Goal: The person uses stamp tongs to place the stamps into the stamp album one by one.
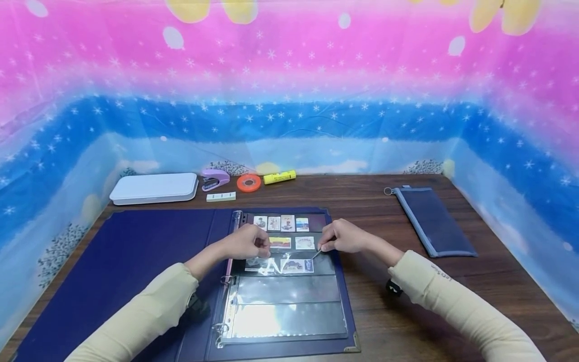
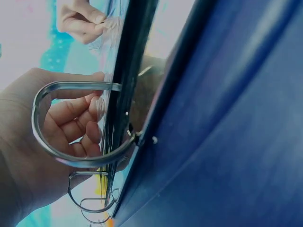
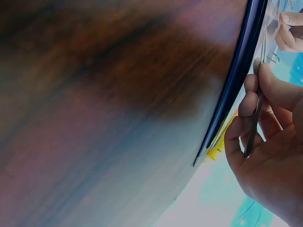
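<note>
An open dark blue ring binder album point(image 1: 149, 271) lies with a black stamp page point(image 1: 289, 289) of clear pockets on its rings. Several stamps point(image 1: 287, 223) sit in the upper rows. My left hand point(image 1: 249, 242) is over the third row, its fingertips pinching the clear pocket film point(image 3: 273, 21). Metal rings point(image 2: 75, 85) stand in front of that hand in the left wrist view. My right hand point(image 1: 342, 236) holds slim metal tweezers point(image 3: 255, 118) between thumb and fingers. Their tips reach a stamp with a dark picture point(image 1: 294, 265) in the third row; the exact contact is too small to tell.
Behind the album are a white case point(image 1: 154, 188), a purple stapler point(image 1: 215, 179), a small pale strip pad point(image 1: 221, 196), a red tape roll point(image 1: 249, 183) and a yellow glue stick point(image 1: 279, 177). A dark mesh zip pouch point(image 1: 434, 221) lies on the right of the wooden table point(image 1: 375, 301).
</note>
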A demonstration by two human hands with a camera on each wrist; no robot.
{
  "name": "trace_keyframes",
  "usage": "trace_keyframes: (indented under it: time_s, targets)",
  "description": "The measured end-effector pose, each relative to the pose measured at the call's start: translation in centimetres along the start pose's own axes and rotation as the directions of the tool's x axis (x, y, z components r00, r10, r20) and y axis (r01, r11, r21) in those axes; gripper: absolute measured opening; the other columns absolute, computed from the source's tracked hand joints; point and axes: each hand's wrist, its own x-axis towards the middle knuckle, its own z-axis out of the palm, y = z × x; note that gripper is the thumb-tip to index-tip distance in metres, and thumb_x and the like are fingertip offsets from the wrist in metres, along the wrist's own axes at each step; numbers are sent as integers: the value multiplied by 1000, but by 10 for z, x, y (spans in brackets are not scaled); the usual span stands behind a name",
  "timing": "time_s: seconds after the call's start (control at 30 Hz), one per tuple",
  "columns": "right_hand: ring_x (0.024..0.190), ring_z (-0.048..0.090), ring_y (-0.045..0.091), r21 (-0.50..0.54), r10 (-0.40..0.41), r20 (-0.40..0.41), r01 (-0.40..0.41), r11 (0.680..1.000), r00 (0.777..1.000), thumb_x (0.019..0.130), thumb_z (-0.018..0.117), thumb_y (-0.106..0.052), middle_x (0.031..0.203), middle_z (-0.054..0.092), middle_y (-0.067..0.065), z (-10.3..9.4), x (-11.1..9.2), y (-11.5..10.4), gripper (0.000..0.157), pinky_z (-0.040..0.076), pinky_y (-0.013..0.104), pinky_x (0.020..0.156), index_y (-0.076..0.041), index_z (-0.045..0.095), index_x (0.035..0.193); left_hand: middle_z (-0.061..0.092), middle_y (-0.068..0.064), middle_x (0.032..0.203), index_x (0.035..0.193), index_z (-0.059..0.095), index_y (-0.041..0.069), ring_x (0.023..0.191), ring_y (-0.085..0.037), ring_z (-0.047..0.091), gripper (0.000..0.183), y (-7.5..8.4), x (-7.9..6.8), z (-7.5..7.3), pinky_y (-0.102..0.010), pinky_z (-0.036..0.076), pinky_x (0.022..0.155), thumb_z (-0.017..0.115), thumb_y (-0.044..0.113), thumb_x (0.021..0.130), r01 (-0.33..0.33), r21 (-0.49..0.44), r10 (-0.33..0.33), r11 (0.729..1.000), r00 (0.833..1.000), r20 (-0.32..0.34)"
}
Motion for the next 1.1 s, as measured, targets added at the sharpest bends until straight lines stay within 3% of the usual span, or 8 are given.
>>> trace_keyframes:
  time_s: [0.5,0.7,0.83,0.97,1.1]
  targets:
    - [64,42,1,-10,-5,-17,4,1000,1000,83,67,-11,77,68,-1,-1,-9,4,10,36,17,62,-10,76,88,52,8,57,66,62,11,51,-3,41,13,1,6,5,-18,37,54,67,8,78,-4,70,4,998,1000,-4]
    - [63,43,3,-17,110,-123,-113,993,986,86,65,-16,82,66,0,-9,-20,12,15,36,19,59,-12,74,97,52,7,58,67,61,11,52,-2,41,15,2,7,6,-18,37,53,69,10,79,-27,96,27,995,1000,1]
    - [68,52,13,32,230,-258,-229,973,939,89,61,-18,91,69,8,-20,-28,21,20,40,24,60,-10,72,104,52,7,58,68,61,11,52,-2,42,15,2,7,7,-18,38,53,70,12,80,-28,100,28,995,1000,4]
    - [82,60,20,116,363,-370,-345,931,855,93,56,-19,109,68,15,-32,-32,38,26,43,28,65,-8,66,114,53,6,59,69,62,12,52,-2,43,14,2,4,7,-18,38,53,70,13,81,-16,95,15,995,1000,8]
    - [71,54,20,176,473,-406,-441,880,782,96,49,-15,103,66,20,-41,-30,58,29,40,28,61,-4,61,120,55,6,59,70,62,12,52,-3,44,14,0,2,6,-18,39,53,70,13,81,-4,88,2,996,1000,17]
